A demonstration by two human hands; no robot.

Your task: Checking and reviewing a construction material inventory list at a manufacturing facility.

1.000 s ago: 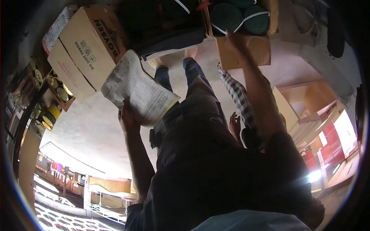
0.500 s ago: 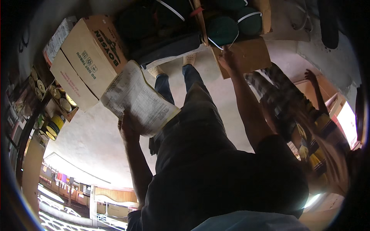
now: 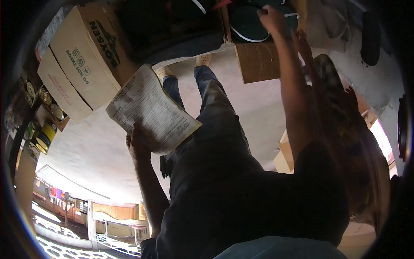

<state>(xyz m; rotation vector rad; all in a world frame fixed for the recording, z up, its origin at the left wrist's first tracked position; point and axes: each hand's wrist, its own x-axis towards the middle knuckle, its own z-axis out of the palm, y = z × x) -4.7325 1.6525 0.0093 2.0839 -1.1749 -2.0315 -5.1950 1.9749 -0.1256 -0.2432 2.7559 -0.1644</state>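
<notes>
My left hand point(image 3: 139, 144) grips a few printed paper sheets point(image 3: 157, 110) by their lower left edge, fingers behind them. The sheets tilt in front of my legs, with a yellowish edge along one side. My right hand point(image 3: 273, 20) is raised over a dark green pail point(image 3: 249, 23) with a white handle, one of several in a cardboard box point(image 3: 258, 62). The pail's handle lies slack along its rim, apart from my hand. Dimness and motion blur hide whether those fingers are curled or straight.
At my right, a co-worker's hand point(image 3: 302, 43) reaches toward the same box. A large closed carton point(image 3: 79, 64) stands at the left, beside shelved cans point(image 3: 45, 138). Dark containers point(image 3: 172, 30) fill the space ahead of my feet.
My right hand has let go of the pail's white handle and moved up and right. The co-worker has leaned in, one hand now near the box. The sheets stay in my left hand.
</notes>
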